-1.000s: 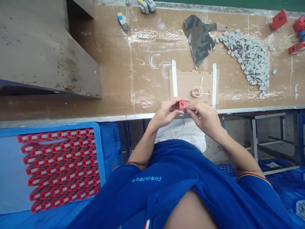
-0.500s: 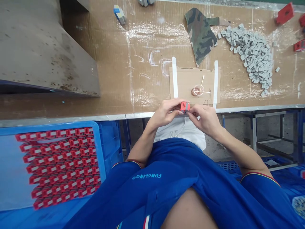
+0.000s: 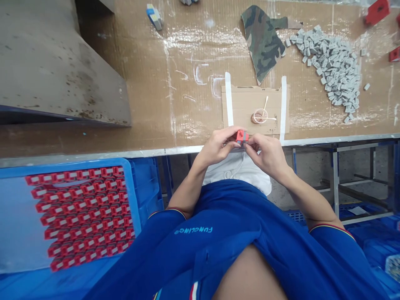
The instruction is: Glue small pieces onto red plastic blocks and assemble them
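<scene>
- Left hand (image 3: pixel 220 146) is pinching a red-and-grey block (image 3: pixel 241 136) at the near edge of the table (image 3: pixel 146 104).
- Right hand (image 3: pixel 267 153) is touching its right side, grip unclear.
- Seemingly light and stiff, it is inviting side holds.

A broad brown surface under bright light, above a grey floor.
From here I see the surface (image 3: pixel 140 104) running the whole width, its glossy top throwing back white glare, a worn pale strip (image 3: pixel 140 154) along its near edge. At the left looms a big grey casing (image 3: pixel 56 66), spotted with brown stains, a dark opening (image 3: pixel 93 18) near its top. Below, to the right, a metal frame (image 3: pixel 336 179) with silvery and darker bars stands over the dull grey floor (image 3: pixel 312 166), with blue crates (image 3: pixel 368 243) crowding the lower corner.
</scene>
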The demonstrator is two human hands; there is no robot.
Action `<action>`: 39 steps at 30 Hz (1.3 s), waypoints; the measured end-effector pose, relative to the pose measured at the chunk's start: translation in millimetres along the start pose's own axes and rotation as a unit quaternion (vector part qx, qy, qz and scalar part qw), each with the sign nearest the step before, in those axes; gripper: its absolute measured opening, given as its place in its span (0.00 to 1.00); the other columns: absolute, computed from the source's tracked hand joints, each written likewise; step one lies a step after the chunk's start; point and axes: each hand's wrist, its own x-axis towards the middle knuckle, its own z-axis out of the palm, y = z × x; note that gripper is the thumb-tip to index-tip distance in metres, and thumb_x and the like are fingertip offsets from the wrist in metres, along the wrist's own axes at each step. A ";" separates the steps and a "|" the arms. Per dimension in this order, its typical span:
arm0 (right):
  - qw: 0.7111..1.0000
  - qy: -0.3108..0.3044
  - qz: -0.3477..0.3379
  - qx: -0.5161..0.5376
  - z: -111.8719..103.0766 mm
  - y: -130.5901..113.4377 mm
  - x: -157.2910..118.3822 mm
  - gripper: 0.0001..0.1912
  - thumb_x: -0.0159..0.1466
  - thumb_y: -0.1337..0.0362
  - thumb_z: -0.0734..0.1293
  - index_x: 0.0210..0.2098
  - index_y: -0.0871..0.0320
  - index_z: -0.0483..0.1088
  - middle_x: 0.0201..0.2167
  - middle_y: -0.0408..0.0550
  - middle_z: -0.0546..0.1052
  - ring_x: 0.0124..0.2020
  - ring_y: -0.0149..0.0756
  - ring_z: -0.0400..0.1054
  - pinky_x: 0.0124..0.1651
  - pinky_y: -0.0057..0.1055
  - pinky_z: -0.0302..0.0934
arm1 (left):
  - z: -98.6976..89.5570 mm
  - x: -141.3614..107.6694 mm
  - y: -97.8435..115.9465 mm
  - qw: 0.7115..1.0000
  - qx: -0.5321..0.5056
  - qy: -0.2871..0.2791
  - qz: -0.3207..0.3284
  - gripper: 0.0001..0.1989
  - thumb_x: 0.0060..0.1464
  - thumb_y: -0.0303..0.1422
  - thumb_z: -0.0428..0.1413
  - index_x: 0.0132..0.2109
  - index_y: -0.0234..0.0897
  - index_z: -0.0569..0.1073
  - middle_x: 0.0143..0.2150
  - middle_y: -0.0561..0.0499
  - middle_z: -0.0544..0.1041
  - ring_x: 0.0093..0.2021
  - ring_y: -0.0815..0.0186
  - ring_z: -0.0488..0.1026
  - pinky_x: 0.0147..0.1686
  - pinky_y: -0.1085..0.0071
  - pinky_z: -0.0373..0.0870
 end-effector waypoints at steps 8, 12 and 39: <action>0.998 -0.014 -0.062 0.016 -13.1 2.9 -1.3 0.06 0.71 0.68 0.64 0.38 0.54 0.71 0.31 0.45 0.80 0.30 0.35 0.71 0.35 0.29 0.61 | -1.3 3.0 2.8 0.999 0.008 0.004 0.044 0.19 0.67 0.40 0.58 0.60 0.38 0.77 0.53 0.40 0.81 0.51 0.59 0.79 0.51 0.63 0.76; 0.992 -0.012 -0.116 -0.044 -15.8 4.4 0.9 0.08 0.72 0.67 0.62 0.36 0.54 0.68 0.31 0.46 0.78 0.31 0.37 0.69 0.35 0.32 0.58 | -1.5 3.9 4.2 0.999 0.005 -0.008 0.046 0.18 0.67 0.39 0.58 0.60 0.39 0.77 0.51 0.41 0.81 0.49 0.60 0.79 0.50 0.64 0.76; 0.991 -0.035 -0.116 -0.064 -22.2 -14.1 10.3 0.09 0.71 0.67 0.62 0.33 0.54 0.65 0.27 0.43 0.75 0.28 0.35 0.66 0.33 0.31 0.56 | 0.4 -2.3 3.0 0.987 -0.162 0.012 -0.021 0.24 0.61 0.41 0.65 0.61 0.39 0.78 0.50 0.42 0.84 0.48 0.61 0.83 0.46 0.69 0.80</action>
